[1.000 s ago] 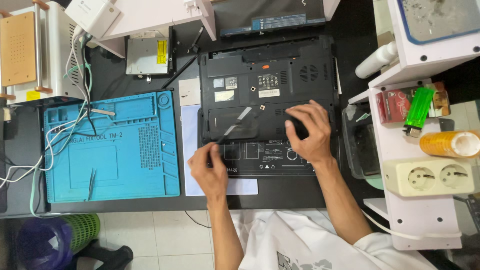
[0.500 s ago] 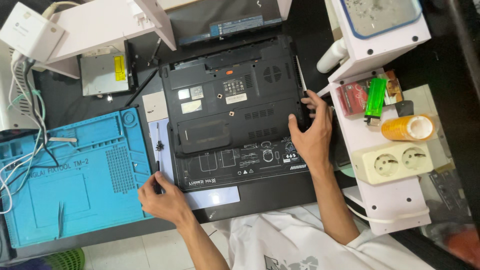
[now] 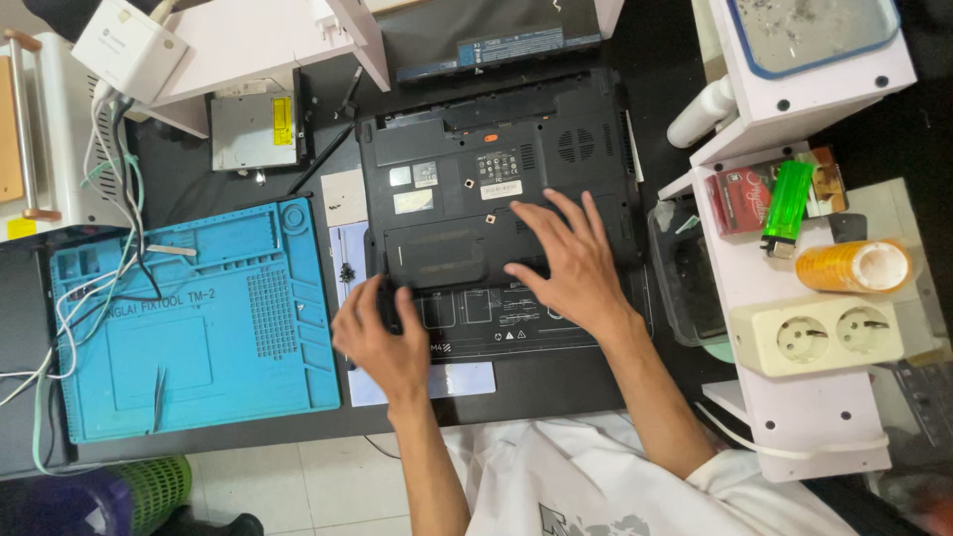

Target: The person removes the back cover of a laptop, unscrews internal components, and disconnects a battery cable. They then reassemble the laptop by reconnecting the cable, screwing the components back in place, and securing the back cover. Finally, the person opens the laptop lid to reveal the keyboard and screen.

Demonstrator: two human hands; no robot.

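A black laptop (image 3: 467, 189) lies upside down on the dark desk, its underside with labels and vents facing up. My right hand (image 3: 568, 260) rests flat on the middle of that underside, fingers spread. My left hand (image 3: 382, 335) curls around the laptop's near left corner, gripping its edge. A black mat with white printed outlines (image 3: 496, 323) lies under the laptop's near side. A removed battery pack (image 3: 496, 48) lies beyond the laptop.
A blue repair mat (image 3: 199, 318) with tweezers (image 3: 157, 397) and white cables lies at the left. A silver drive (image 3: 248, 129) sits behind it. At the right stand white shelves (image 3: 794, 397) with a power socket (image 3: 819, 335), a green lighter (image 3: 784, 203) and an orange tape roll (image 3: 854, 266).
My right hand moved from the laptop's right edge onto the middle of its underside. My left hand moved from the desk at the left to the laptop's near left corner.
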